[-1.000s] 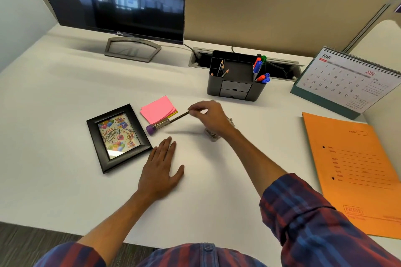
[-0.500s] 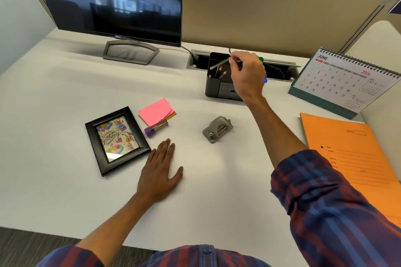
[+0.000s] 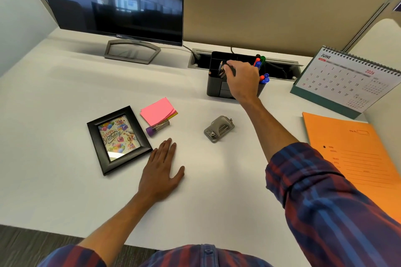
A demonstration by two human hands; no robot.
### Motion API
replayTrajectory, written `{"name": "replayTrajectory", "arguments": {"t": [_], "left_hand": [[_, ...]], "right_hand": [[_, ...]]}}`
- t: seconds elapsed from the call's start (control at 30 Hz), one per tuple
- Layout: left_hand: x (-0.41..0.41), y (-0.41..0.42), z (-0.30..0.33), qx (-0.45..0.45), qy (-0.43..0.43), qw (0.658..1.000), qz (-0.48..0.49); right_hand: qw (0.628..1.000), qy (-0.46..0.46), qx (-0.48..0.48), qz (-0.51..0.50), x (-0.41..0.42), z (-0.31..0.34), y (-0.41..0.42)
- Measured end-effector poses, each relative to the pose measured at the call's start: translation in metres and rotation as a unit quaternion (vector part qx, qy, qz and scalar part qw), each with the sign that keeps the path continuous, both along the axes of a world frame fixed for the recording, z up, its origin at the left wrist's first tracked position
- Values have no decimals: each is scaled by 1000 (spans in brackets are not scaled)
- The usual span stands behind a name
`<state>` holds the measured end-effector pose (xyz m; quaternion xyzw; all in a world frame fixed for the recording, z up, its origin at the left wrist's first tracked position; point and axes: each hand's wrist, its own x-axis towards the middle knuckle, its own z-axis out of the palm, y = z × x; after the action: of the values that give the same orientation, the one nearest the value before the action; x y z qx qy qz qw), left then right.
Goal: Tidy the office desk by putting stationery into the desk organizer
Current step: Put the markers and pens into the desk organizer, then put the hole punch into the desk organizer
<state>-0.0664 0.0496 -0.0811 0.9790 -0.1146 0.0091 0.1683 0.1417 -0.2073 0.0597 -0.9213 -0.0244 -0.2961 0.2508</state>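
Observation:
The black desk organizer [image 3: 213, 91] stands at the back of the white desk, with coloured markers [image 3: 261, 64] in its right side. My right hand [image 3: 243, 80] reaches over it, fingertips pinched at the top of a pencil [image 3: 221, 69] that stands in the left compartment beside other pencils. My left hand [image 3: 161, 171] lies flat on the desk, fingers apart, holding nothing. Loose on the desk are pink sticky notes [image 3: 157, 110], a clear tube with a purple cap [image 3: 157, 128] and a small grey metal punch [image 3: 219, 129].
A black photo frame [image 3: 118, 138] lies just left of my left hand. A monitor [image 3: 112, 0] stands at the back left, a desk calendar [image 3: 347, 80] at the back right, an orange folder [image 3: 358, 158] on the right. A cable slot [image 3: 280, 69] runs behind the organizer.
My right hand lifted the pencil off the desk near the sticky notes, carried it to the organizer and lowered it into the left compartment. My left hand stayed flat.

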Motion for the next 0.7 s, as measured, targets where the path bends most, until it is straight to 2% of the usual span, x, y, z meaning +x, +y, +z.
{"name": "replayTrajectory", "arguments": {"t": [0.17,0.4,0.57,0.7], "left_hand": [[0,0,0,-2,-1,1000,-1],[0,0,0,-4,-2,1000,0],[0,0,0,-5,0,1000,0],[0,0,0,-5,-1,1000,1]], "right_hand": [[999,-23,23,22,-16,-12,5],[997,28,38,67,-53,-51,0],[985,158,34,67,-76,-76,-10],[960,256,76,86,-84,-86,-20]]}}
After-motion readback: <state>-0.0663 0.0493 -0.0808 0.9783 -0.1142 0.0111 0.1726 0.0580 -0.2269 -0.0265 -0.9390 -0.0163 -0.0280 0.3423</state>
